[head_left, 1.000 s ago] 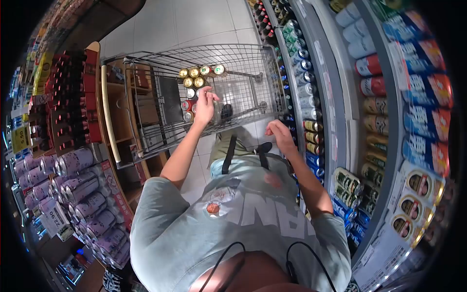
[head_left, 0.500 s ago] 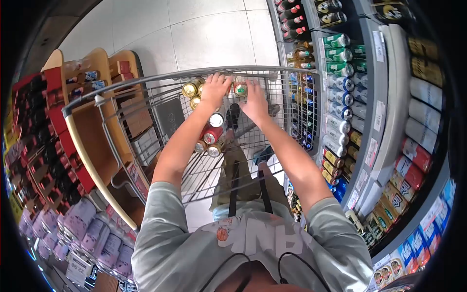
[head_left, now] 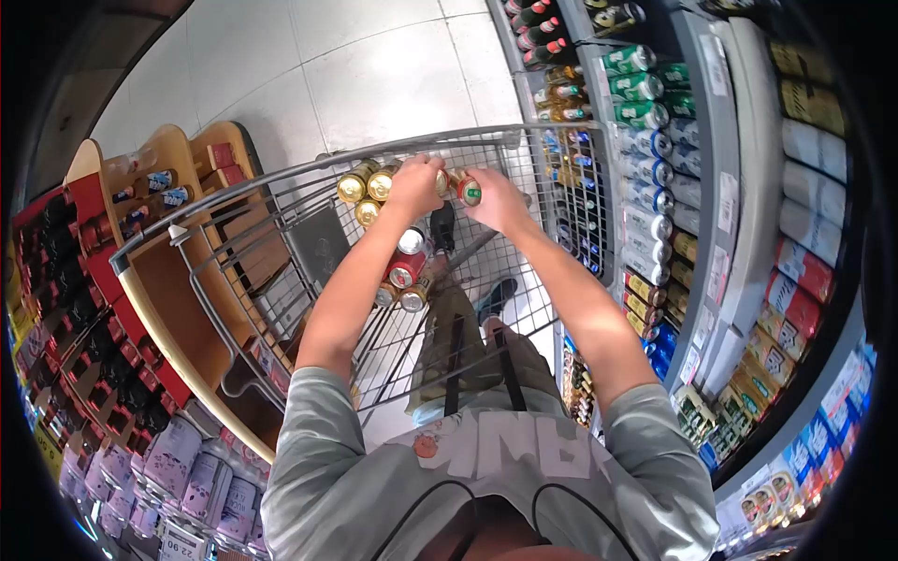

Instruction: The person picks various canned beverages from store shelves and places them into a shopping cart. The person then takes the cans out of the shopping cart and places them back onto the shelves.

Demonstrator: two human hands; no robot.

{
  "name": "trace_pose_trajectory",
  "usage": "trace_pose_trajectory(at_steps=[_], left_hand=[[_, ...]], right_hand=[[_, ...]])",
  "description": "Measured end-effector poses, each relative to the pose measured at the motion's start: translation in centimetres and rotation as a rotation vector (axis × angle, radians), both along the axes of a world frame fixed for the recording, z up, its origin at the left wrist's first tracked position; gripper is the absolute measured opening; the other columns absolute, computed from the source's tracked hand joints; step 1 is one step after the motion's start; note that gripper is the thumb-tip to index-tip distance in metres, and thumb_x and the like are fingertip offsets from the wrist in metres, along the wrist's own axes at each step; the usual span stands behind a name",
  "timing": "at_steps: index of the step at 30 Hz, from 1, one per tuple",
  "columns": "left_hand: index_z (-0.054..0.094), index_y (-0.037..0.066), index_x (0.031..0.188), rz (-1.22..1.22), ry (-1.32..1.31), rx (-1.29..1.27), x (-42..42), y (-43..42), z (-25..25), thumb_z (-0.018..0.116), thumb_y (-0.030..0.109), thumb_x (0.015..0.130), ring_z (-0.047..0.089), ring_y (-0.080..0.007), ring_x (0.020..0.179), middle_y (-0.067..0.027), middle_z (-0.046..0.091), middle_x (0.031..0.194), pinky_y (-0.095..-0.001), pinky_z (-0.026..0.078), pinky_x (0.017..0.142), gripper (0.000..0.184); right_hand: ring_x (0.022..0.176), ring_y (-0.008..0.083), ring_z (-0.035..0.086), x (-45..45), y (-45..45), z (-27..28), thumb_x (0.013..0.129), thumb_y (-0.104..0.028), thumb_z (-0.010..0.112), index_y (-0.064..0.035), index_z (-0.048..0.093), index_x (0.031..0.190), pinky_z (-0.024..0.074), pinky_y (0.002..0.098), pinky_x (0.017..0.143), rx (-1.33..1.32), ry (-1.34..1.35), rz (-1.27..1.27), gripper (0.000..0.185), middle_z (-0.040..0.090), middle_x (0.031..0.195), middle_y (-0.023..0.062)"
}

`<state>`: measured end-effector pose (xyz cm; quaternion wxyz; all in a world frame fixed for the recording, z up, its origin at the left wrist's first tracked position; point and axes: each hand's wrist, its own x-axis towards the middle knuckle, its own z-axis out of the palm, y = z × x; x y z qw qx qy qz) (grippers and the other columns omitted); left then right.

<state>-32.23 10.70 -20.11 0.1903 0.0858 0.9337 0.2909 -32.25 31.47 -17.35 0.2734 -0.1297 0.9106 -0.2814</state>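
Observation:
Inside the wire shopping cart (head_left: 327, 154), my right hand (head_left: 498, 200) is closed around a red can (head_left: 470, 194) with a green mark on its end. Just left of it, my left hand (head_left: 415, 187) has its fingers curled over a gold-topped can (head_left: 441, 182), mostly hidden behind them. Several gold cans (head_left: 352, 187) stand beside the left wrist. Closer to my body, a silver-topped can (head_left: 412, 240), a red can (head_left: 408, 270) and a gold-rimmed can (head_left: 414, 299) are grouped near my left forearm.
Shelves of drinks line the right, with green cans (head_left: 640, 88) and blue-and-white cans (head_left: 655, 172). A wooden display rack (head_left: 168, 341) stands on the left, near lilac packs (head_left: 201, 481). Pale tiled floor (head_left: 374, 70) lies beyond the cart. A dark box (head_left: 321, 245) sits left of the cans.
My right hand has closed around the red can, which has tilted and shifted slightly. My left hand has moved a little and its fingers have curled in. The view has shifted slightly.

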Motion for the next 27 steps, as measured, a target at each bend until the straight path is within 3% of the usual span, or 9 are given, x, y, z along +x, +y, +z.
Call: trace_pose_trajectory(at_steps=[4,7,9,11,17,21,23,25,27], left_hand=[[0.064,0.009,0.117,0.108,-0.117,0.126,1.2,2.7,8.1,0.083,0.022,0.057,0.063,-0.0404,0.107,-0.0198,0.063,0.115,-0.0458,0.053,0.093,0.065],[0.065,0.008,0.117,0.164,0.000,0.285,3.7,4.2,10.7,0.083,0.024,0.059,0.068,-0.0349,0.098,-0.0203,0.067,0.110,-0.0408,0.055,0.089,0.063],[0.063,0.001,0.118,0.264,-0.219,0.553,5.4,5.7,16.1,0.083,0.017,0.066,0.067,-0.0156,0.083,-0.0076,0.071,0.096,-0.0293,0.055,0.078,0.057],[0.061,0.000,0.120,0.294,-0.269,0.679,7.1,7.4,18.2,0.084,0.016,0.069,0.065,-0.0118,0.088,-0.0061,0.069,0.100,-0.0285,0.055,0.080,0.059],[0.057,-0.002,0.125,0.150,-0.300,0.880,11.2,18.1,32.1,0.088,0.017,0.072,0.065,-0.0160,0.100,-0.0086,0.067,0.111,-0.0305,0.052,0.093,0.064],[0.056,-0.004,0.127,-0.099,-0.143,0.891,12.5,27.1,35.8,0.090,0.015,0.070,0.064,-0.0169,0.105,-0.0099,0.066,0.116,-0.0310,0.052,0.094,0.068],[0.056,-0.003,0.127,-0.161,-0.143,0.912,13.6,31.6,38.1,0.090,0.014,0.070,0.064,-0.0168,0.105,-0.0096,0.066,0.115,-0.0308,0.052,0.094,0.069],[0.056,-0.003,0.127,-0.266,-0.132,0.879,14.3,35.7,39.5,0.089,0.010,0.069,0.064,-0.0160,0.106,-0.0093,0.066,0.115,-0.0304,0.052,0.094,0.068],[0.056,-0.002,0.128,-0.395,-0.106,0.859,14.2,39.5,39.5,0.088,0.006,0.071,0.064,-0.0156,0.106,-0.0082,0.066,0.116,-0.0296,0.052,0.095,0.067]], right_hand=[[0.109,0.0346,0.062,4.1,6.4,7.8,0.066,-0.020,0.086,-0.0097,0.059,0.129,0.0506,0.0413,0.095,-0.153,0.007,-0.201,0.070,0.063,0.118,0.0147],[0.108,0.0331,0.063,8.0,12.1,15.6,0.064,-0.020,0.089,-0.0090,0.059,0.130,0.0502,0.0394,0.097,-0.244,0.070,-0.282,0.073,0.062,0.116,0.0151],[0.114,0.0286,0.060,11.3,16.4,20.4,0.064,-0.016,0.091,-0.0092,0.059,0.131,0.0488,0.0372,0.099,-0.344,0.097,-0.304,0.075,0.060,0.120,0.0139],[0.117,0.0253,0.059,15.1,20.5,24.4,0.067,-0.009,0.089,-0.0075,0.057,0.134,0.0460,0.0357,0.102,-0.382,0.194,-0.342,0.075,0.060,0.122,0.0114],[0.119,0.0162,0.055,27.5,30.9,34.1,0.080,-0.005,0.081,-0.0063,0.049,0.140,0.0445,0.0327,0.103,-0.775,0.223,-0.689,0.068,0.058,0.126,0.0067],[0.113,0.0154,0.057,33.6,36.0,37.6,0.085,-0.008,0.079,-0.0067,0.046,0.141,0.0467,0.0319,0.100,-0.755,0.389,-0.740,0.065,0.060,0.121,0.0071],[0.113,0.0173,0.059,35.8,37.4,40.2,0.083,-0.016,0.082,-0.0072,0.049,0.138,0.0496,0.0330,0.097,-0.787,0.300,-0.860,0.065,0.061,0.119,0.0077],[0.115,0.0223,0.061,37.1,38.9,41.2,0.079,-0.026,0.086,-0.0079,0.055,0.133,0.0496,0.0358,0.097,-0.346,0.623,-0.795,0.065,0.062,0.121,0.0108],[0.115,0.0297,0.061,37.7,40.0,42.2,0.073,-0.035,0.087,-0.0088,0.058,0.130,0.0492,0.0389,0.097,-0.214,0.660,-0.803,0.070,0.061,0.123,0.0144]])
